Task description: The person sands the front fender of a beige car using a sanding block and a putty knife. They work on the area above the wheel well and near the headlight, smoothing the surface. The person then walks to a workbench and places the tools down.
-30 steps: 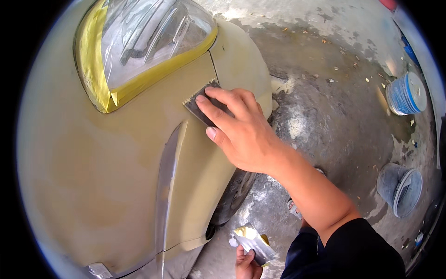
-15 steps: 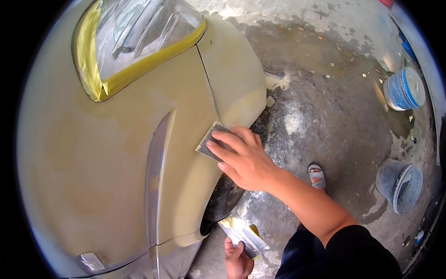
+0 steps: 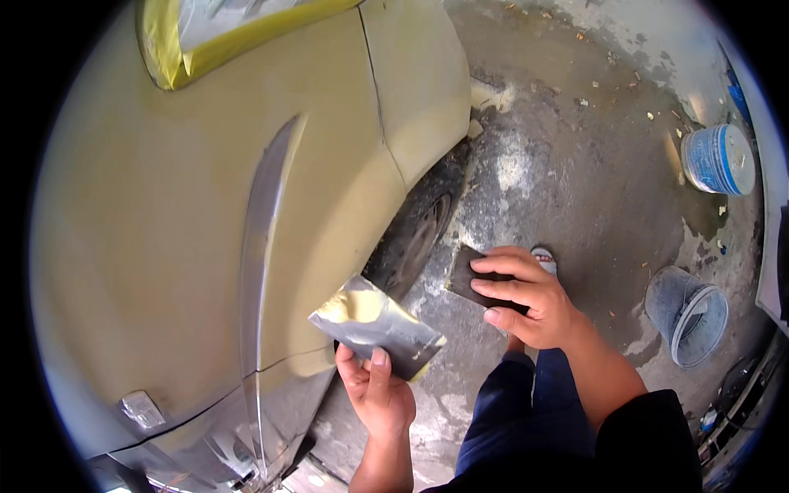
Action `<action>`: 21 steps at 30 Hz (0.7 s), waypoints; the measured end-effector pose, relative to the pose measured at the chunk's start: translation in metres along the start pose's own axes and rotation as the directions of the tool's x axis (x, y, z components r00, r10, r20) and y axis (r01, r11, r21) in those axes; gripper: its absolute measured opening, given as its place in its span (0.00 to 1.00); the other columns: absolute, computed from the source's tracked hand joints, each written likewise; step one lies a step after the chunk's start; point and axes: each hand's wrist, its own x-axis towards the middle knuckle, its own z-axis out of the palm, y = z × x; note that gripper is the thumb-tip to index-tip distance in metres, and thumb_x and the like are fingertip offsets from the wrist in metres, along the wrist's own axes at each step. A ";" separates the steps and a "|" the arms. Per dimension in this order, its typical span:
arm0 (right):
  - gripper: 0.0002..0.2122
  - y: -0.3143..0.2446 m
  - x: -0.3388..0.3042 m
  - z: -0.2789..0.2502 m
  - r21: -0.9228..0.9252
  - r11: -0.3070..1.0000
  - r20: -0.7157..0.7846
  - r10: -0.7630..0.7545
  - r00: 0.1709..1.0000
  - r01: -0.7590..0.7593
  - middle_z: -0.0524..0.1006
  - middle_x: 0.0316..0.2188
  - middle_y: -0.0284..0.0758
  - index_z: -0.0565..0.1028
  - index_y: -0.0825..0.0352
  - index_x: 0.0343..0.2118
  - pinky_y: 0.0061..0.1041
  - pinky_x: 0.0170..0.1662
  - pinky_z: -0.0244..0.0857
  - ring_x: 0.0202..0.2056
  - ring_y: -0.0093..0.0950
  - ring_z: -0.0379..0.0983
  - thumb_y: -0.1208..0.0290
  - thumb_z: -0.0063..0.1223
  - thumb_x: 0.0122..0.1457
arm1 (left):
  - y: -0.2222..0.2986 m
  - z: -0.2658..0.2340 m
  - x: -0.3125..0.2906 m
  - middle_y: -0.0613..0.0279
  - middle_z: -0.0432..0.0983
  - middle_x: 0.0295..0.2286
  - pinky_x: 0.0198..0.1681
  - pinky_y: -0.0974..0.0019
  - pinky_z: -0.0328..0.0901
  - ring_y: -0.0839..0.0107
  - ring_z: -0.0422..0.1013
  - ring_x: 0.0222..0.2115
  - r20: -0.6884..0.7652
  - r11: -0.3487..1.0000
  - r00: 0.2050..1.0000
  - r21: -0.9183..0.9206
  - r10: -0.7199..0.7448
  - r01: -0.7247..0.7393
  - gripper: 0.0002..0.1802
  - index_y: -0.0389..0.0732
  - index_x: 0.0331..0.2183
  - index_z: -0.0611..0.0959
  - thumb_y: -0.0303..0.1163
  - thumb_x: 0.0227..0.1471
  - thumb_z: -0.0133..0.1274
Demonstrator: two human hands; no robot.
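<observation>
My left hand (image 3: 380, 400) grips a flat grey mixing plate (image 3: 382, 333) by its lower edge, thumb on top. A dab of pale yellow putty (image 3: 353, 306) lies on the plate's far left part. My right hand (image 3: 534, 300) holds a dark rectangular putty spreader (image 3: 466, 279), fingers laid over its face. The spreader is apart from the plate, to its right, above the floor. Left of both hands is the car's dull beige-yellow body panel (image 3: 197, 214), with the wheel (image 3: 421, 238) under its arch.
Yellow masking tape (image 3: 168, 49) edges the car's covered window. On the stained concrete floor (image 3: 567, 172) at the right are a blue-and-white bucket (image 3: 711, 160) and a grey bucket (image 3: 670, 304). My sandalled foot (image 3: 543, 259) is beyond my right hand.
My right hand has drawn the spreader off the car panel, to the right and nearer. My left hand has raised the plate up and leftward. The view has shifted downward.
</observation>
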 end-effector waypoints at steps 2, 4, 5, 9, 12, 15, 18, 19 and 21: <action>0.15 -0.015 0.002 0.003 -0.004 0.999 0.059 -0.045 0.997 0.045 0.74 0.50 0.40 0.80 0.66 0.42 0.40 0.54 0.62 0.52 0.44 0.67 0.72 0.62 0.50 | -0.001 0.006 0.002 0.57 0.68 0.53 0.59 0.57 0.59 0.65 0.66 0.53 0.051 1.000 0.999 -0.012 0.018 -0.017 0.23 0.41 0.55 0.64 0.21 0.59 0.45; 0.16 -0.030 -0.004 0.012 -0.034 0.996 0.129 -0.079 0.989 0.084 0.74 0.50 0.38 0.81 0.64 0.41 0.40 0.53 0.62 0.53 0.44 0.67 0.70 0.64 0.47 | -0.002 0.005 -0.002 0.57 0.67 0.53 0.59 0.58 0.59 0.65 0.66 0.53 0.053 1.000 0.998 -0.005 0.014 -0.014 0.23 0.41 0.55 0.64 0.21 0.59 0.44; 0.17 -0.036 -0.002 0.015 -0.079 0.989 0.132 -0.111 0.985 0.122 0.74 0.51 0.36 0.80 0.63 0.41 0.38 0.51 0.63 0.54 0.43 0.66 0.69 0.66 0.45 | -0.002 0.005 -0.002 0.57 0.67 0.53 0.59 0.58 0.60 0.65 0.67 0.53 0.062 1.000 0.998 -0.005 0.016 -0.016 0.23 0.41 0.56 0.64 0.21 0.59 0.44; 0.18 -0.045 0.005 0.027 -0.170 0.978 0.176 -0.087 0.980 0.118 0.74 0.51 0.34 0.80 0.61 0.41 0.37 0.49 0.63 0.54 0.41 0.65 0.69 0.67 0.44 | -0.010 -0.009 -0.007 0.52 0.73 0.48 0.56 0.61 0.61 0.67 0.70 0.49 0.110 0.996 0.994 0.094 0.001 -0.011 0.27 0.39 0.58 0.60 0.19 0.58 0.43; 0.17 -0.034 -0.002 0.034 -0.207 0.972 0.226 -0.067 0.972 0.115 0.73 0.52 0.32 0.80 0.61 0.41 0.37 0.49 0.62 0.53 0.41 0.66 0.68 0.66 0.45 | -0.014 -0.009 -0.006 0.51 0.75 0.46 0.54 0.64 0.61 0.69 0.70 0.47 0.171 0.975 0.984 0.207 0.044 -0.080 0.30 0.37 0.60 0.57 0.18 0.58 0.44; 0.16 -0.015 -0.004 0.030 -0.183 0.980 0.244 -0.028 0.969 0.074 0.72 0.51 0.33 0.79 0.62 0.42 0.39 0.51 0.61 0.53 0.41 0.65 0.70 0.64 0.47 | -0.017 -0.024 -0.010 0.50 0.72 0.47 0.53 0.69 0.60 0.73 0.69 0.46 0.100 0.941 0.990 0.315 0.095 -0.122 0.29 0.32 0.59 0.55 0.19 0.59 0.44; 0.16 0.007 0.016 0.032 -0.127 0.992 0.058 0.000 0.998 0.008 0.70 0.52 0.37 0.77 0.65 0.44 0.41 0.53 0.60 0.53 0.43 0.64 0.70 0.61 0.50 | -0.015 -0.034 -0.006 0.49 0.72 0.48 0.55 0.61 0.61 0.67 0.70 0.47 0.072 0.897 0.969 0.369 0.235 -0.244 0.30 0.34 0.60 0.55 0.20 0.58 0.45; 0.17 0.014 0.029 0.033 -0.094 0.996 -0.027 0.004 1.000 -0.006 0.70 0.52 0.39 0.76 0.66 0.45 0.42 0.54 0.59 0.53 0.43 0.64 0.70 0.60 0.51 | -0.015 -0.040 -0.010 0.48 0.71 0.48 0.55 0.60 0.60 0.66 0.70 0.47 0.063 0.891 0.971 0.387 0.232 -0.238 0.31 0.34 0.60 0.55 0.20 0.58 0.46; 0.18 0.026 0.069 0.032 -0.133 0.991 -0.198 -0.049 0.979 0.022 0.67 0.55 0.44 0.72 0.67 0.49 0.42 0.56 0.58 0.52 0.46 0.62 0.69 0.56 0.55 | -0.024 -0.052 -0.020 0.50 0.71 0.49 0.57 0.60 0.58 0.66 0.69 0.48 0.040 0.931 0.996 0.352 0.084 -0.093 0.30 0.35 0.59 0.56 0.20 0.57 0.47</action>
